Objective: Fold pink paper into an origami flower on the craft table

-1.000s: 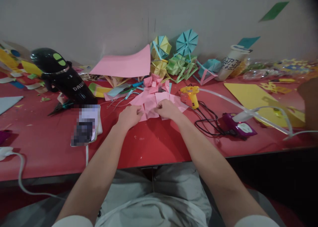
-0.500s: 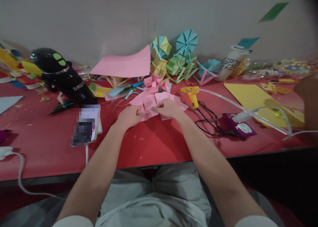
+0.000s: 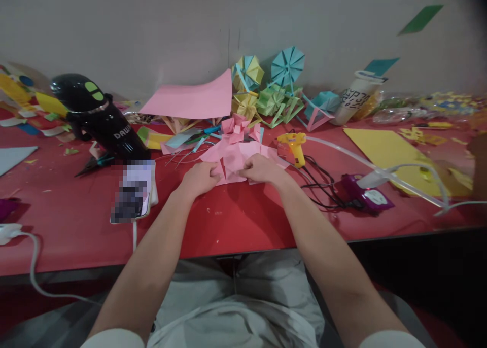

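Several pieces of pink paper (image 3: 230, 158) are spread in front of me on the red table, some edge to edge with dark gaps between them. My left hand (image 3: 201, 178) pinches the left part of this paper between thumb and curled fingers. A little to the right, my right hand (image 3: 261, 169) has its fingers curled and closed on the paper's near edge. Just behind them sits a cluster of small folded pink pieces (image 3: 238, 127). To the right of my right hand lies a yellow glue gun (image 3: 295, 146).
On the left stand a black bottle (image 3: 102, 117) and a phone (image 3: 135, 190). Folded paper umbrellas (image 3: 288, 66) and a pink sheet (image 3: 190, 100) line the wall. On the right are a purple power socket (image 3: 367, 195) with cables, yellow sheets (image 3: 395, 160) and a white cup (image 3: 355, 97).
My right hand has shifted the pink paper slightly, and the gap between the pieces near my left hand looks wider. The view has moved a little.
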A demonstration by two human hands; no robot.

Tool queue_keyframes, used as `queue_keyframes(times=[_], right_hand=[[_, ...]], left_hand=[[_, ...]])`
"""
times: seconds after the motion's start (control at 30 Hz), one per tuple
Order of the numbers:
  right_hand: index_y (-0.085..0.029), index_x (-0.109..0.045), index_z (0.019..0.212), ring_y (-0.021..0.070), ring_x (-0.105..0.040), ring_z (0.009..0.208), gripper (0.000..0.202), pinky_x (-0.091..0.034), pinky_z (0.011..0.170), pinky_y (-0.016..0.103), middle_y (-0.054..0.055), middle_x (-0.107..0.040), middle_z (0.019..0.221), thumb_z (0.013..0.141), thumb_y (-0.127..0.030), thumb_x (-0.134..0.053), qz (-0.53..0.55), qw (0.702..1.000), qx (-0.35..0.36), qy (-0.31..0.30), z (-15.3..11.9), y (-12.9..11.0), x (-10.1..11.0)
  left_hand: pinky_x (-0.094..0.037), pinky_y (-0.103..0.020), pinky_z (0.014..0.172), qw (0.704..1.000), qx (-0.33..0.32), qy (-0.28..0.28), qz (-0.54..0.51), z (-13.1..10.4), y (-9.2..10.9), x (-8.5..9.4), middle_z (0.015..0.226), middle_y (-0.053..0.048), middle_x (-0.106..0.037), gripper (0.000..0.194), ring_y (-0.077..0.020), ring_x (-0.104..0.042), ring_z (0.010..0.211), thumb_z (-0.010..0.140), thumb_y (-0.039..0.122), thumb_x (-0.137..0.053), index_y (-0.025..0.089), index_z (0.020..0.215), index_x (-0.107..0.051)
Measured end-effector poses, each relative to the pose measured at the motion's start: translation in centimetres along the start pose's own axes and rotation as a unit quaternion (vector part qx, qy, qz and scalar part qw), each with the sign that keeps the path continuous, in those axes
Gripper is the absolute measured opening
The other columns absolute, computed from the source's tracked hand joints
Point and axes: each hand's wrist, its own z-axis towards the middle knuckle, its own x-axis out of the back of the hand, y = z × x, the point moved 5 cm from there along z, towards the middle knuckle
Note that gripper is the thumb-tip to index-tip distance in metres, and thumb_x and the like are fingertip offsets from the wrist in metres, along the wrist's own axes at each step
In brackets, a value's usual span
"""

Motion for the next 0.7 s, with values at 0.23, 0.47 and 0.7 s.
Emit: queue_keyframes(times=[0.23, 0.47, 0.7], right_hand=[[-0.018, -0.043, 0.047, 0.0079, -0.034, 0.047, 0.039, -0.025, 0.049, 0.026, -0.004, -0.036, 0.044, 0.077, -0.036, -0.062, 0.011, 1.0, -0.004, 0.002, -0.21, 0.02, 0.22], [-0.016, -0.053, 0.051, 0.008, -0.045, 0.047, 0.033, -0.031, 0.048, 0.023, 0.0, -0.054, 0.05, 0.078, -0.032, -0.063, 0.044, 0.998, -0.015, -0.036, -0.47, 0.06, 0.08], [-0.016, -0.061, 0.057, 0.0104, -0.055, 0.053, 0.027, -0.039, 0.052, 0.022, 0.004, -0.066, 0.059, 0.078, -0.031, -0.064, 0.035, 0.998, -0.024, -0.046, -0.19, 0.43, -0.15]], left_hand=[[-0.034, -0.029, 0.061, 0.999, -0.042, -0.002, 0.002, 0.27, -0.39, -0.24, 0.074, -0.002, -0.058, 0.012, -0.0174, -0.051, 0.067, 0.078, 0.034, -0.053, 0.022, 0.075, -0.053], [-0.035, -0.029, 0.062, 0.999, -0.05, -0.006, -0.001, 0.53, -0.98, -0.48, 0.072, -0.001, -0.058, 0.01, -0.0168, -0.051, 0.065, 0.072, 0.03, -0.055, 0.022, 0.078, -0.055], [-0.035, -0.028, 0.062, 0.999, -0.052, -0.008, 0.006, 0.4, -0.76, -0.47, 0.073, 0.0, -0.058, 0.009, -0.0162, -0.051, 0.066, 0.074, 0.03, -0.055, 0.022, 0.075, -0.053]])
